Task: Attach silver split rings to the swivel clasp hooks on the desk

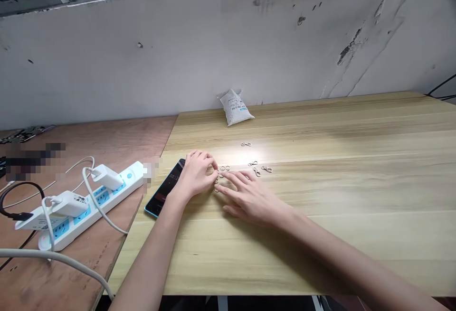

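Rings (225, 168) on surface (320, 183), just right of left hand (195, 171): thumb and forefinger nearly meeting, I can't tell on what. Right hand (251, 197): fingers spread, tips at the nearer rings.

And there's the white power strip (91, 207) at left, chargers (73, 204) plugged in; a packet (235, 108) sits near the wall (199, 45).

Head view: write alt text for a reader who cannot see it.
A person's left hand and right hand are close together at small metal rings on a light wooden table. Metal clasps lie beyond the right hand; the left hand partly covers a phone. A white packet lies near the wall, a power strip at the picture's left.
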A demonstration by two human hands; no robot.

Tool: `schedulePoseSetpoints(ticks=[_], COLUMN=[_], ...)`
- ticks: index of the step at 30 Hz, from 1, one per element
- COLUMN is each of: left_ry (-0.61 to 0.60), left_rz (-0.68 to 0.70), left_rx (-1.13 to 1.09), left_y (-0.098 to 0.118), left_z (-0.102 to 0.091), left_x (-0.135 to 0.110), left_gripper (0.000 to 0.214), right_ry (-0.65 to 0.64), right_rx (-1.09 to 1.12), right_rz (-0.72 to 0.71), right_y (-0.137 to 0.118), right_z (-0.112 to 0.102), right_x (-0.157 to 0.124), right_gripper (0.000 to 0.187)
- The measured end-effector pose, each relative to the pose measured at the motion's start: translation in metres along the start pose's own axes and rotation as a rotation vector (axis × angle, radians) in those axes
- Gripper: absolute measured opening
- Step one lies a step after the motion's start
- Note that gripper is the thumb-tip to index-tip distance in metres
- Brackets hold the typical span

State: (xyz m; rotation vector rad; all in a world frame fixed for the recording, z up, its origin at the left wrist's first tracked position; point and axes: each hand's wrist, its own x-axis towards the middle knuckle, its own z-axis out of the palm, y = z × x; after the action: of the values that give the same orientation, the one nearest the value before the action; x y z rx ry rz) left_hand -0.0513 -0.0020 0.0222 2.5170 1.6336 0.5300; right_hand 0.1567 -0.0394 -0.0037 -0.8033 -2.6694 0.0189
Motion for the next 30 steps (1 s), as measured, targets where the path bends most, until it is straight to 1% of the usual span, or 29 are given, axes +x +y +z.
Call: schedulePoseSetpoints(ticks=[2, 3, 8, 11, 14, 17, 19, 22, 24, 26, 28, 30], left_ry=[0.0, 0.001, -0.009, -0.07, -0.135, -0.157, -0.162, -0.165, -0.15, -0.115, -0.109, -0.106], left_rz=[0.001, -0.002, -0.002, 0.04, 0.07, 0.078, 0.074, 0.061, 0.053, 0.038, 0.076, 0.086], left_rx=[0.003, 0.007, 0.008, -0.048, -0.11, -0.139, -0.156, -0.163, -0.14, -0.097, -0.07, -0.062], left_y=[0.0, 0.0, -0.001, -0.001, -0.002, -0.004, -0.004, -0.003, 0.0, 0.004, 0.009, 0.013], left_z=[0.001, 0.001, 0.001, 0.001, 0.002, 0.0, -0.002, -0.001, 0.005, 0.017, 0.031, 0.043], left_x=[0.0, 0.001, 0.001, 0.0, -0.002, -0.003, -0.004, -0.003, -0.001, 0.0, 0.002, 0.004], left_gripper=[0.008, 0.008, 0.011, 0.013, 0.023, 0.031, 0.032, 0.032, 0.036, 0.042, 0.044, 0.045], right_ry=[-0.033, -0.052, -0.097, -0.12, -0.132, -0.154, -0.154, -0.109, -0.074, -0.046, -0.04, -0.051], right_rx=[-0.003, 0.004, 0.051, 0.083, 0.091, 0.079, 0.077, 0.054, 0.032, 0.021, 0.017, 0.004], right_rz=[-0.004, 0.001, 0.039, 0.054, 0.073, 0.099, 0.108, 0.161, 0.22, 0.288, 0.339, 0.385], right_y=[-0.005, -0.005, 0.006, 0.013, 0.02, 0.029, 0.037, 0.05, 0.056, 0.056, 0.051, 0.044], right_z=[0.003, 0.004, -0.003, -0.005, -0.006, -0.009, -0.013, -0.021, -0.023, -0.02, -0.012, 0.0], right_x=[-0.002, -0.003, -0.013, -0.022, -0.032, -0.045, -0.052, -0.054, -0.048, -0.038, -0.028, -0.02], right_gripper=[0.052, 0.053, 0.053, 0.057, 0.059, 0.06, 0.059, 0.057, 0.056, 0.057, 0.062, 0.068])
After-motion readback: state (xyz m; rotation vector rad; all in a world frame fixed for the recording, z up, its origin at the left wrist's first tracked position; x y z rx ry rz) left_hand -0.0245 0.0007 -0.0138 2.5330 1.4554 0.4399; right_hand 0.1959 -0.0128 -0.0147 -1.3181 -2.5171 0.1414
